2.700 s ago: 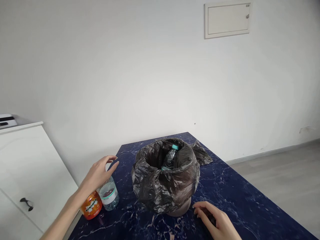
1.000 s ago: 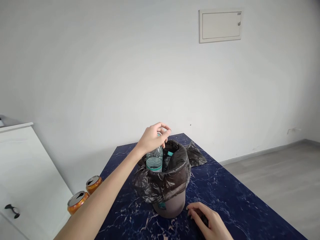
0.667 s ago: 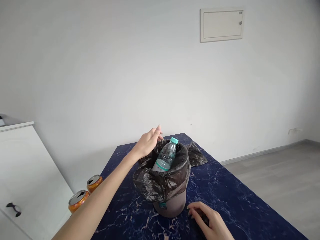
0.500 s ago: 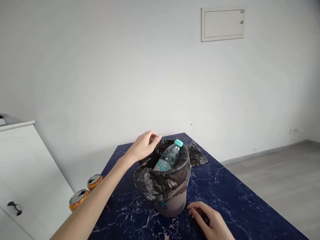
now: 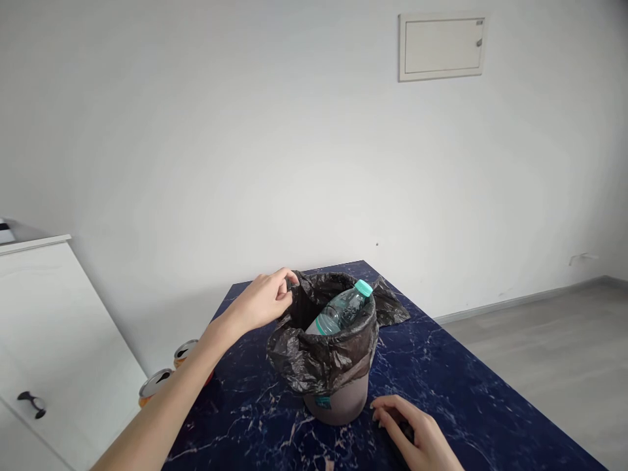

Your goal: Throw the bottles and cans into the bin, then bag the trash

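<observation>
A small greyish bin [image 5: 338, 402] stands upright on the dark blue table. It is lined with a black trash bag [image 5: 324, 363], whose edge is folded over the rim. Inside leans a clear plastic bottle [image 5: 338, 313], its turquoise cap sticking out at the right rim. My left hand [image 5: 265, 296] is closed on the bag's edge at the bin's far left, fingers curled in a pinch. Low on the right, my right hand [image 5: 415, 432] rests at the table beside the bin's base. Its fingers are curled together; something dark shows between thumb and fingers, too unclear to name.
Two opened orange drink cans, a nearer can [image 5: 155, 386] and a farther can [image 5: 184, 352], stand left of my left forearm, partly hidden by it. A white cabinet [image 5: 63, 340] is at the left. The marbled table [image 5: 471, 405] meets a pale wall [image 5: 314, 163] at the back.
My left hand has moved left from above the bin opening and closed on the bag's edge. The bottle's cap has tipped further right and slightly down. My right hand is nearly unchanged.
</observation>
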A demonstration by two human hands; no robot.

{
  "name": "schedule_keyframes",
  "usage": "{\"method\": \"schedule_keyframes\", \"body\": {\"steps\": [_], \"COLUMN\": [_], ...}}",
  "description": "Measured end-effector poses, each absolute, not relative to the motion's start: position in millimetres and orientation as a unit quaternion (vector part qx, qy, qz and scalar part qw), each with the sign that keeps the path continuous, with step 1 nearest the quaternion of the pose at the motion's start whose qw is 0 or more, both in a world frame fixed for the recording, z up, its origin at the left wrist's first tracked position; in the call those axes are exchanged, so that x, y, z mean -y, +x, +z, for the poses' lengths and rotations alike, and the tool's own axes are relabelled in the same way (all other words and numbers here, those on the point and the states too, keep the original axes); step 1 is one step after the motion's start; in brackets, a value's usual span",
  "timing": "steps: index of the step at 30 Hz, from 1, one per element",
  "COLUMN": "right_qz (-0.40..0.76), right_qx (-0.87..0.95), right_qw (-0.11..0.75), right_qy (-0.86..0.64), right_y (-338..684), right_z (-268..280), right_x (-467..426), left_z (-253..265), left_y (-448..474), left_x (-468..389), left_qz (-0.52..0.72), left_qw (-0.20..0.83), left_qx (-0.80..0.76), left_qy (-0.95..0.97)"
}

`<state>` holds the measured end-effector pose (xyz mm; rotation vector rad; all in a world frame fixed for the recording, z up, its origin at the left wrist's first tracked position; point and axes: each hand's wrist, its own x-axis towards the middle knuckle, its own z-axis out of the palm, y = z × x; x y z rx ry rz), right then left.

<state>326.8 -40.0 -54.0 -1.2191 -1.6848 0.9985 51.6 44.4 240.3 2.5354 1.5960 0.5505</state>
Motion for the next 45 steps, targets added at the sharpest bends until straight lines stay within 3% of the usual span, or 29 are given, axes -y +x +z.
{"method": "schedule_keyframes", "body": {"steps": [14, 20, 29, 34, 38, 45], "right_qz": [0.391, 0.361, 0.37, 0.327, 0.253, 0.224], "right_qx": [0.669, 0.678, 0.652, 0.572, 0.559, 0.675], "right_qw": [0.407, 0.423, 0.473, 0.597, 0.633, 0.49], "right_qy": [-0.483, -0.481, -0.463, -0.458, -0.472, -0.504], "right_y": [328, 327, 326, 336, 343, 336], "right_z": [-53, -55, -43, 20, 107, 184], "right_x": [41, 40, 42, 31, 11, -32], "left_z": [249, 228, 186, 174, 165, 160], "left_y": [36, 12, -15, -17, -17, -11], "left_x": [-29, -25, -31, -32, -33, -29], "left_qz": [0.349, 0.464, 0.416, 0.391, 0.377, 0.371], "left_qw": [0.038, 0.022, 0.084, 0.103, 0.108, 0.091], "left_qx": [-0.488, -0.537, -0.585, -0.578, -0.573, -0.566], "left_qy": [0.799, 0.704, 0.691, 0.709, 0.72, 0.731]}}
